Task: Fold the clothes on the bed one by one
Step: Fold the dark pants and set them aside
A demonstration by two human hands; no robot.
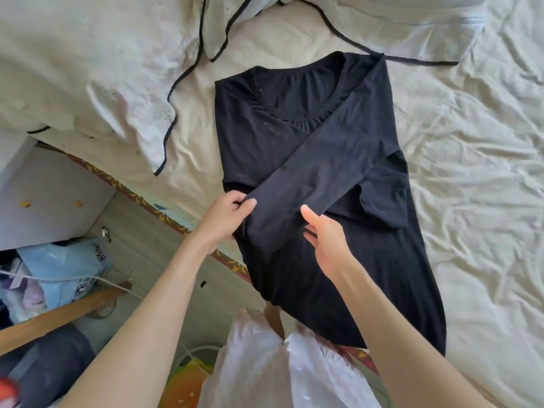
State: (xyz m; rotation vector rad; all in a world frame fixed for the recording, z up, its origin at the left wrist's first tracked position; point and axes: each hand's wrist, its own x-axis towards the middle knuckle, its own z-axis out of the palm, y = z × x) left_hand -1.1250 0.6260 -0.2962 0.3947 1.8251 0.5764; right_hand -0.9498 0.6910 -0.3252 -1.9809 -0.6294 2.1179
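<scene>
The black long-sleeved top (312,160) lies flat at the bed's centre, neckline toward 12 o'clock, one sleeve (321,166) folded diagonally across the body toward 7 o'clock. The left hand (228,214) pinches the sleeve's cuff end while the right hand (325,235), fingers straight and relaxed, hovers or rests just beside at 3 o'clock; lay the cuff down smooth, keeping it inside the body's edge. The hem at 5 o'clock runs behind the right forearm, and black-trimmed white clothing (164,63) bunches at 11 o'clock, its type unclear.

Just one cam here, head-mounted, wide-angle w/ bent edges. Looks fwd and steeply down from standing height at the bed's edge, so the bed (471,172) fills the top and right, floor (141,245) sits lower left. Both forearms reach in from the bottom, pretty close up. No 2nd view to overlap.
</scene>
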